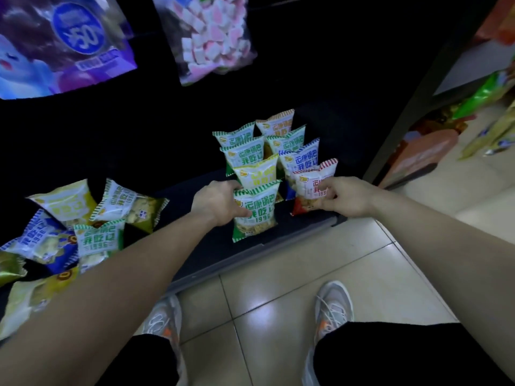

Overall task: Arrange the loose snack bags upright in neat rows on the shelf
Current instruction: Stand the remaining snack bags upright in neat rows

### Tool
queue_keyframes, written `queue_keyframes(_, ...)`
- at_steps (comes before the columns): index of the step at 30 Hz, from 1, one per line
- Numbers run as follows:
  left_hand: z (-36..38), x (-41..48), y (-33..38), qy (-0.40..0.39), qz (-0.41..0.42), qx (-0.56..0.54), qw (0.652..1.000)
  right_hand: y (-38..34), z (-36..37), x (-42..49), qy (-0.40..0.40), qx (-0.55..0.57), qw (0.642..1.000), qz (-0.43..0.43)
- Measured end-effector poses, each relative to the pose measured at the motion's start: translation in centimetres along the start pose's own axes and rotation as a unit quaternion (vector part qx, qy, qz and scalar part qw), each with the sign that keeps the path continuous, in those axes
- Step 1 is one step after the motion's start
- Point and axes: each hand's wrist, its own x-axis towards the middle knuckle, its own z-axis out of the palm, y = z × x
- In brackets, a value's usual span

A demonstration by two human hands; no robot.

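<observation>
Two rows of small snack bags stand upright on the dark bottom shelf. My left hand grips the front green-striped bag of the left row by its left edge. My right hand pinches the front red-striped bag of the right row. Behind them stand a yellow bag, a blue bag and more green and orange ones. A loose heap of bags lies flat on the shelf at the left.
A purple packet and a bag of pink-white sweets hang above. A dark upright post bounds the shelf on the right, with more goods beyond it. My two shoes stand on the tiled floor below the shelf edge.
</observation>
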Motion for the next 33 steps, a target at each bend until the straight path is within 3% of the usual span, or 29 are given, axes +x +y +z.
queue_keyframes(8, 5.9, 4.2, 2.0, -0.02, -0.07, -0.104, 0.992, 1.8, 1.0, 1.5, -0.013, 0.013, 1.0, 0.007)
queue_keyframes(15, 6.1, 6.7, 2.0, -0.053, -0.066, -0.145, 0.986, 0.4, 1.5, 2.2, -0.029, -0.003, 1.0, -0.009)
queue_keyframes(19, 6.3, 7.3, 2.5, -0.063, -0.054, -0.127, 0.988, 0.5, 1.5, 2.3, -0.027, -0.01, 1.0, -0.006)
queue_keyframes(27, 6.9, 6.1, 3.1, -0.005, -0.036, -0.033, 0.999, -0.1, 1.7, 2.3, -0.03, -0.027, 0.999, -0.005)
queue_keyframes(33, 4.7, 4.9, 2.8, -0.005, -0.019, -0.029, 0.999, -2.3, 1.3, 1.9, -0.029, -0.075, 0.996, -0.032)
